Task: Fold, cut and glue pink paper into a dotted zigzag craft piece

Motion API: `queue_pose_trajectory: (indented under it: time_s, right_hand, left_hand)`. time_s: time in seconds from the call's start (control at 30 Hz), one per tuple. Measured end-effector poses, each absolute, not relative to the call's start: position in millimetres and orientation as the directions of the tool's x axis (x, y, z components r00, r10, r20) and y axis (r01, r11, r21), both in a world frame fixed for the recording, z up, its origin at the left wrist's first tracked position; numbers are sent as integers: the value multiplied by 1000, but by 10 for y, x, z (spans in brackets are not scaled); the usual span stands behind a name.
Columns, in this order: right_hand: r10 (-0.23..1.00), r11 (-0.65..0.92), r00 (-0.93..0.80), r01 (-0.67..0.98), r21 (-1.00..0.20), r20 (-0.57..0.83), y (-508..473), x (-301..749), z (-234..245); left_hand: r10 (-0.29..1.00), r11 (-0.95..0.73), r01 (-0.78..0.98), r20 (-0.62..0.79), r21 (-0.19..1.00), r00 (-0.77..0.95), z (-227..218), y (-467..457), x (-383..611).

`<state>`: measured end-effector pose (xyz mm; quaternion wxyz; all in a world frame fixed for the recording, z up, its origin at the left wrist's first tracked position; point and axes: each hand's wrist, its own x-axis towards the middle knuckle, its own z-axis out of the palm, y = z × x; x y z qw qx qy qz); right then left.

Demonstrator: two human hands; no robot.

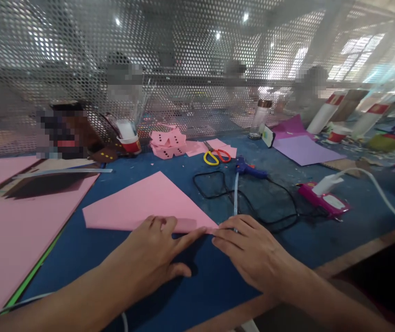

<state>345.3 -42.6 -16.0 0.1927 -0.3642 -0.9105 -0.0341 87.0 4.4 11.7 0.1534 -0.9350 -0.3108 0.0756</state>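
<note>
A folded sheet of pink paper (149, 198) lies on the blue tabletop, its near edge turned over in a straight fold. My left hand (159, 246) presses on that near edge, index finger stretched along the fold and thumb held apart. At the paper's narrow right tip, the bent fingers of my right hand (249, 251) close on it; the right thumb is hidden. Just beyond my right fingers is a blue hot glue gun (250, 168), a clear glue stick running from it toward me. Scissors (217, 157) with yellow and red handles lie farther back.
Large pink sheets (17, 240) cover the left side. A pink paper piece with black dots (168, 143) stands at the back near a paper cup (128, 140). On the right are a magenta power strip (323, 200), a black cord (296, 203) and purple paper (304, 150).
</note>
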Motion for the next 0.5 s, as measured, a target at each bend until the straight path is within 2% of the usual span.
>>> queue_pose_trajectory:
  time_s: [0.3,0.5]
  right_hand:
    - [649,733,-663,676,-74,374,-419,3454,-163]
    - [639,733,-654,677,-63,405,-420,3458,-189]
  left_hand:
    - [576,-775,527,-48,-349,816,101,74,876]
    - [602,-765,567,-25,-305,798,95,64,883]
